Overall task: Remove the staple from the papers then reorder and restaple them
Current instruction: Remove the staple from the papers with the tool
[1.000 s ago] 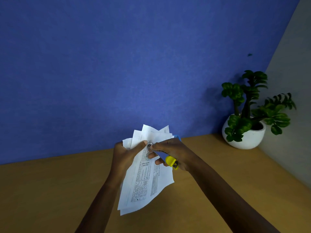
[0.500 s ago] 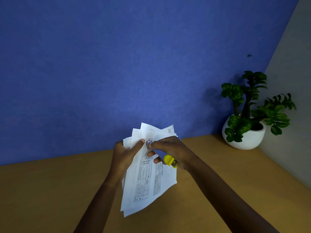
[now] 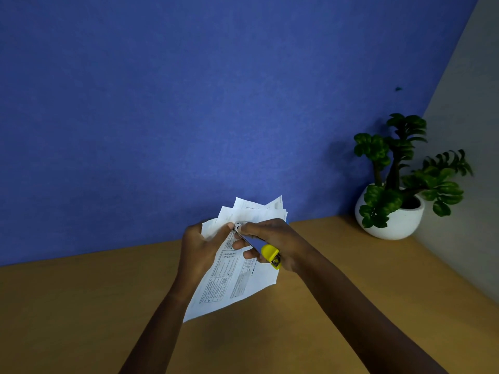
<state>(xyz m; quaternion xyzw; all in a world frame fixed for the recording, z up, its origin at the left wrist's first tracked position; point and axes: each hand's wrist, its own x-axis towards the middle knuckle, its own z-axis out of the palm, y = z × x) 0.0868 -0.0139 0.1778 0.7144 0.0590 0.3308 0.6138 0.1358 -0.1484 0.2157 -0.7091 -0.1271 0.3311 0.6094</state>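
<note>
head view, left hand point(image 3: 201, 249) gripping papers point(image 3: 229, 276), right hand point(image 3: 272, 238) clasping stapler point(image 3: 270, 256), potted plant point(image 3: 399, 184) well right

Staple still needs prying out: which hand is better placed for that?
Right. The right hand holds the yellow stapler, its metal end at the papers' top corner; the left hand only steadies them.

Count: 2 hands, left hand point(image 3: 201, 245) at 6 o'clock, right hand point(image 3: 272, 238) just beside it. 1 bundle of papers point(image 3: 232, 276) betw. them; at least 3 sheet corners fan out at top, exact sheet no. can't tell. 1 yellow stapler point(image 3: 270, 255) in right hand. 1 potted plant point(image 3: 397, 184) at 3 o'clock, in 1 white pot. 1 worktop point(image 3: 81, 306).
</note>
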